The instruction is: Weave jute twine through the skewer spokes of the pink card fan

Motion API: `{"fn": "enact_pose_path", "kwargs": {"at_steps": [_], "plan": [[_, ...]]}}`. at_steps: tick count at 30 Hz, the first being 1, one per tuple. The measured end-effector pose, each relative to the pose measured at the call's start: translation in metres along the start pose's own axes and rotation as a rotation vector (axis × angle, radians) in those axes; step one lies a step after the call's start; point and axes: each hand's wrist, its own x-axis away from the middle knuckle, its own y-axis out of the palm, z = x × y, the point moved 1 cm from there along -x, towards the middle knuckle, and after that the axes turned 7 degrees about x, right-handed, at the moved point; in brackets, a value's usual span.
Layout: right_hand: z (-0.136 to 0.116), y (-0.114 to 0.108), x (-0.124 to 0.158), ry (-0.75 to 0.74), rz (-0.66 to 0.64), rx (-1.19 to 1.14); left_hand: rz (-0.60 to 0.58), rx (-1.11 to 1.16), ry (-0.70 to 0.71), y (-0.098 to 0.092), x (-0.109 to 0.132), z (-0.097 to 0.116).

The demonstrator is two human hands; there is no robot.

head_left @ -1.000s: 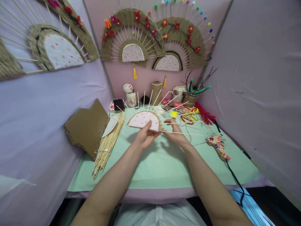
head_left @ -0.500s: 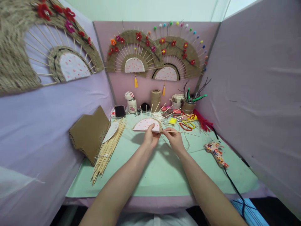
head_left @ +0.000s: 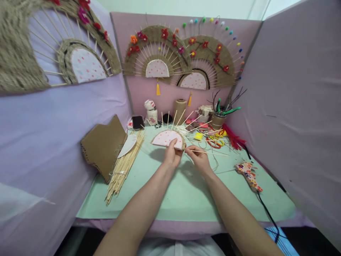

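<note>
A half-round fan piece [head_left: 165, 138], covered in white cloth with pink spots, is held above the table with thin wooden sticks fanning out from its curved edge. My left hand [head_left: 172, 156] grips it near the right end, thumb on the spotted face. Brown twine runs along the right part of the rim. At that same corner my right hand [head_left: 200, 160] is closed in a pinch, its fingertips beside the lowest stick. What it pinches looks like twine, though the fingers mostly hide it. A loose loop of twine [head_left: 217, 163] trails on the table below.
A bundle of sticks [head_left: 124, 167] and bent cardboard [head_left: 102, 147] lie left. A glue gun [head_left: 249, 176] with a black cord rests right. Scissors [head_left: 214, 143], red pipe cleaners [head_left: 234, 138], a twine spool [head_left: 180, 112] and jars stand behind. Finished fans [head_left: 157, 39] hang on the back panel.
The whole view has shifted slightly. The fan piece is tilted a little more, its right end lower. Both hands keep their grips near its right corner.
</note>
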Motion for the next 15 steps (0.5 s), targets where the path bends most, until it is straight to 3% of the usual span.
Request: {"fn": "enact_pose_path", "kwargs": {"at_steps": [3, 7, 15], "plan": [[0.0040, -0.0023, -0.0027, -0.056, 0.023, -0.016, -0.089, 0.003, -0.092, -0.0002, 0.0007, 0.0048], [0.0096, -0.0066, -0.0066, -0.110, 0.110, 0.005, -0.101, 0.021, -0.148, -0.0013, 0.0010, 0.0092], [0.0054, -0.0032, -0.0026, -0.260, 0.037, 0.218, -0.159, -0.009, -0.187, -0.0020, 0.0030, 0.0020]]}}
